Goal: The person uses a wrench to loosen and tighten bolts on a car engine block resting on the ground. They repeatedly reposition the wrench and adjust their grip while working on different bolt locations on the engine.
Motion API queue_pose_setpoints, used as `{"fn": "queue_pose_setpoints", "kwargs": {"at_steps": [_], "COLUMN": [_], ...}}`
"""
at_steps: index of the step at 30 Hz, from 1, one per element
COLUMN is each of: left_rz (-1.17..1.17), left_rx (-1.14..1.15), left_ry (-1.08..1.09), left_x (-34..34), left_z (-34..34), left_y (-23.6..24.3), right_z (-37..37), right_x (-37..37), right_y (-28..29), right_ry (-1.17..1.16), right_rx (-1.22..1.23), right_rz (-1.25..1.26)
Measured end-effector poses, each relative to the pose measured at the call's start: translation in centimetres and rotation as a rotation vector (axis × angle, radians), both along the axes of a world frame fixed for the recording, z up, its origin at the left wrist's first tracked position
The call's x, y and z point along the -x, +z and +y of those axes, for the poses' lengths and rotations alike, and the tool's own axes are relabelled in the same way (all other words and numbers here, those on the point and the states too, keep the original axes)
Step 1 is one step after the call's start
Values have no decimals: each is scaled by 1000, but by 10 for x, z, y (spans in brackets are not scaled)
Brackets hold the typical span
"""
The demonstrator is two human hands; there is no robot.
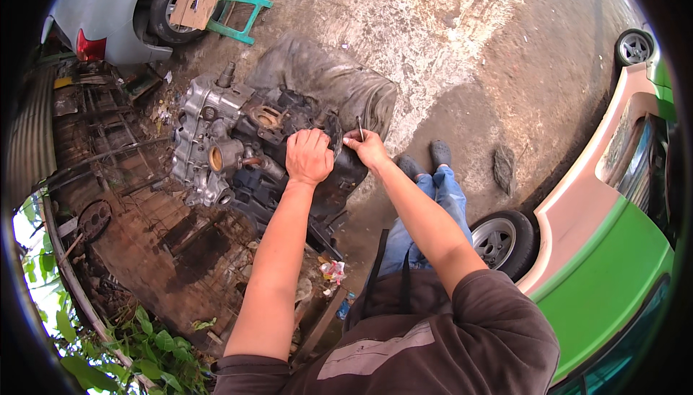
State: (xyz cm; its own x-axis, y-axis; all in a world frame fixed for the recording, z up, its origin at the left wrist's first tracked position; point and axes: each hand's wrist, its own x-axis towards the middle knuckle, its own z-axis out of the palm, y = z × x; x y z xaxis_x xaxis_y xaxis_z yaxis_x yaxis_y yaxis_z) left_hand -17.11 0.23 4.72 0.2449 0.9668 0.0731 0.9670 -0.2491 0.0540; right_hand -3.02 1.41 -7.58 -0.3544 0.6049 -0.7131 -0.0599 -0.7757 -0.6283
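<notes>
A dirty car engine [216, 106] with bare silver metal castings and black parts lies in front of me on the left. My left hand [310, 155] is closed at its near right end, knuckles up, and its fingertips are hidden, so what they grip cannot be made out. Just to the right, my right hand [369, 148] pinches a thin metal rod [359, 125] that stands up between thumb and fingers. A grimy dark cover sheet [325, 70] lies beside and behind the engine.
Oily wooden boards [144, 243] and scrap parts spread to the left. A green plastic stool [242, 16] with cardboard on it stands by a light-coloured car [108, 5]. A green and pink car body [599, 251] takes up the right side. A stone-like lump [504, 168] lies on the concrete.
</notes>
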Motion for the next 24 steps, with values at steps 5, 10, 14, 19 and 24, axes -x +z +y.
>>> {"fn": "queue_pose_setpoints", "kwargs": {"at_steps": [5, 10, 14, 19, 24], "left_rz": [-54, -371, -570, -549, -513], "left_rx": [31, -45, -27, -55, 7], "left_ry": [23, 120, 283, 588, 813], "left_x": [2, 4, 3, 11, 7], "left_z": [-1, -9, -50, -109, -138], "left_y": [0, 10, 25, 41, 36], "right_z": [0, 5, -2, -4, -2], "right_x": [-11, -1, -3, 3, -3], "right_y": [2, 0, -6, -4, 5], "right_ry": [42, 98, 47, 13, -1], "right_rx": [-8, -61, -12, -79, 5], "right_rz": [86, -4, 21, -7, 28]}}
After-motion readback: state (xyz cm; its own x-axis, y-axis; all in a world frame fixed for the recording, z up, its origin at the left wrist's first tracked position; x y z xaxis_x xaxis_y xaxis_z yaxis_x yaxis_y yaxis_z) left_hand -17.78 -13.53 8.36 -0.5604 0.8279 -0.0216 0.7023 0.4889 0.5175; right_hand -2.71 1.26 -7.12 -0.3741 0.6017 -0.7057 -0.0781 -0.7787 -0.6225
